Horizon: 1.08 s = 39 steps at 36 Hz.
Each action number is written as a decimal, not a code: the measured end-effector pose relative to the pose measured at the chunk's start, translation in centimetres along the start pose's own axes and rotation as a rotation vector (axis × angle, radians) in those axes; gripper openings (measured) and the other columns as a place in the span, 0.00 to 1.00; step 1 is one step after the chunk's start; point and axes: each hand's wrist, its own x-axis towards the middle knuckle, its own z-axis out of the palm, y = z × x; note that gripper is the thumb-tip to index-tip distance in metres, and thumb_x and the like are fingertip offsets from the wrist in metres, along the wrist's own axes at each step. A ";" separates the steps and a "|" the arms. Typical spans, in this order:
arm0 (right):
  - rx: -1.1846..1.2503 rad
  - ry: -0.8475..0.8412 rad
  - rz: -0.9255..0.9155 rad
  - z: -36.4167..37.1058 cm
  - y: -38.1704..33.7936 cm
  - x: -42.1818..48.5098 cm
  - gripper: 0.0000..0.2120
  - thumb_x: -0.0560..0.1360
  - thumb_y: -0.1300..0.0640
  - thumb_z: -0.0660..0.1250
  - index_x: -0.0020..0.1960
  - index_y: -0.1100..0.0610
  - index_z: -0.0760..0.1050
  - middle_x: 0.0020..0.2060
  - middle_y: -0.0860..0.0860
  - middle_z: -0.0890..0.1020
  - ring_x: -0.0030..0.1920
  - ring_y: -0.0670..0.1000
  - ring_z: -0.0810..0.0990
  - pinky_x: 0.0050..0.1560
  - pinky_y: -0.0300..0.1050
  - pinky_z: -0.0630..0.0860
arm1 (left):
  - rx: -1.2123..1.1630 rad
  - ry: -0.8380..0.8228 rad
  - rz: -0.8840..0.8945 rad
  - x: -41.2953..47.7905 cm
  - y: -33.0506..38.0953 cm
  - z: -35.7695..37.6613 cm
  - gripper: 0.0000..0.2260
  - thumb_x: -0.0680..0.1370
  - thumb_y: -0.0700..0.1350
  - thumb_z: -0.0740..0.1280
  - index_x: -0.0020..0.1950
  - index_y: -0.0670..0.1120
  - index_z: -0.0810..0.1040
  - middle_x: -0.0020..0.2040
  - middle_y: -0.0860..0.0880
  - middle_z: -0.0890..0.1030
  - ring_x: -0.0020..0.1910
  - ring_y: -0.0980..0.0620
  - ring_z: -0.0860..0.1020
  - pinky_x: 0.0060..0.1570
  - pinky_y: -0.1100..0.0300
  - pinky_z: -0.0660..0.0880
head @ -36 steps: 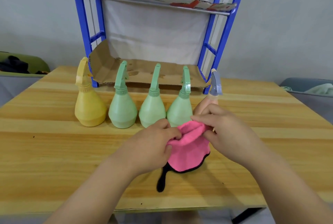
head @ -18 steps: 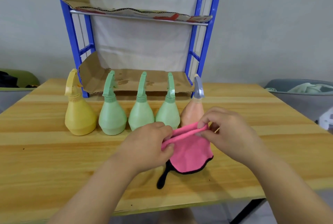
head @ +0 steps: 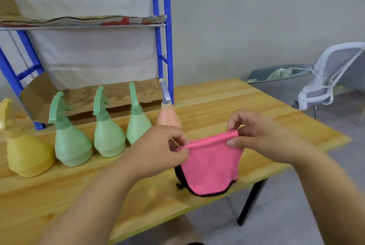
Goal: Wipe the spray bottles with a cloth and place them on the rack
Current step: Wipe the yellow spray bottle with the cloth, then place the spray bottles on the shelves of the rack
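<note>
From the head camera I have the blue rack [head: 167, 47] standing at the back of the wooden table [head: 217, 102], and I'll place everything from it.

Five spray bottles stand in a row just in front of the rack's bottom shelf. They are a yellow bottle [head: 27, 156] at the left end, three green bottles [head: 108, 138] and a peach bottle [head: 167, 118] by the rack's right post. They sit close together, neighbours nearly touching, none on the rack yet.

The pink cloth [head: 211, 167] hangs in front of the rack and right of that post, stretched between my hands. My left hand [head: 158, 152] pinches the left end of its rolled top edge between thumb and fingers. My right hand [head: 256, 138] pinches the right end between thumb and forefinger, the other fingers loosely curled. The black-trimmed hem hangs low over the table near its front edge; I can't tell if it touches.

Right of the rack the tabletop runs bare to its corner. Both shelves are lined with torn cardboard [head: 110, 96], and the bottom one shows open room.

Beyond the table's right edge are grey floor [head: 296, 205], a white mesh chair [head: 325, 79] and a plain grey wall behind the rack.
</note>
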 end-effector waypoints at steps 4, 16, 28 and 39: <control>-0.025 0.014 0.101 -1.1 1.7 -0.7 0.09 0.72 0.67 0.72 0.49 0.58 0.76 0.42 0.51 0.79 0.36 0.50 0.79 0.38 0.42 0.78 | -0.021 -0.078 -0.007 1.4 0.0 2.1 0.06 0.72 0.41 0.71 0.44 0.53 0.79 0.37 0.55 0.82 0.34 0.53 0.80 0.38 0.57 0.77; -0.560 0.063 0.238 0.6 8.1 3.1 0.06 0.75 0.63 0.67 0.47 0.53 0.77 0.44 0.47 0.77 0.44 0.47 0.74 0.35 0.32 0.65 | 0.319 -0.080 -0.126 6.2 -3.8 7.8 0.03 0.76 0.46 0.67 0.48 0.48 0.79 0.42 0.52 0.81 0.40 0.55 0.78 0.39 0.61 0.73; -0.752 0.111 0.242 1.2 8.9 7.6 0.16 0.78 0.52 0.65 0.64 0.54 0.73 0.59 0.51 0.77 0.57 0.54 0.77 0.54 0.52 0.77 | 0.582 -0.027 -0.126 9.0 -5.3 6.7 0.12 0.77 0.54 0.65 0.57 0.50 0.76 0.54 0.52 0.77 0.52 0.51 0.76 0.45 0.56 0.75; -0.724 -0.037 0.119 4.0 5.9 12.2 0.18 0.76 0.45 0.66 0.62 0.51 0.74 0.58 0.48 0.78 0.55 0.52 0.78 0.54 0.46 0.75 | 0.379 0.306 -0.366 4.1 -8.8 1.4 0.05 0.73 0.54 0.70 0.43 0.55 0.77 0.38 0.56 0.79 0.39 0.61 0.76 0.38 0.62 0.74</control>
